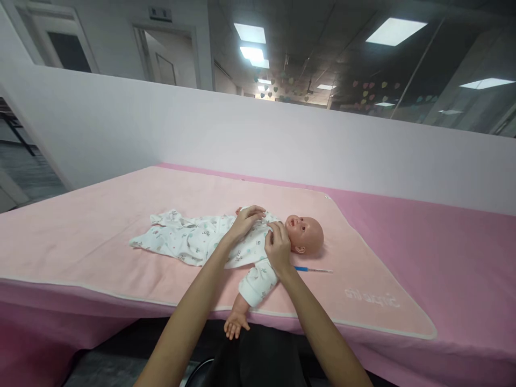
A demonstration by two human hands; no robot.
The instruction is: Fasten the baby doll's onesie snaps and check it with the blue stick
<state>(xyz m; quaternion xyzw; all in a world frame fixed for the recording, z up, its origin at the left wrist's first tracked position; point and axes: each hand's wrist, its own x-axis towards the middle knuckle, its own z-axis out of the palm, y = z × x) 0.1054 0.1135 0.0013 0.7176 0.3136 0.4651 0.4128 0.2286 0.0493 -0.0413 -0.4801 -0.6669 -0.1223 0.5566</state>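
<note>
A baby doll (307,235) lies on its back with its head to the right, wearing a white printed baby garment (201,236). My left hand (246,220) rests over the doll's chest, its fingers stretched out and lightly bent across the cloth. Close to the doll's neck, my right hand (278,246) has its fingers curled together at the collar of the garment; the fingertips are partly hidden. One sleeved doll arm reaches toward me, its bare hand (236,324) over the table's front edge. Beside my right wrist lies a thin stick with a blue end (313,270), resembling a thermometer.
A light pink mat (100,215) with a pale border lies beneath the doll, over a darker pink cover (455,258). Behind it runs a low white partition (282,140) with glass above. My dark-clad legs (268,357) are at the front edge.
</note>
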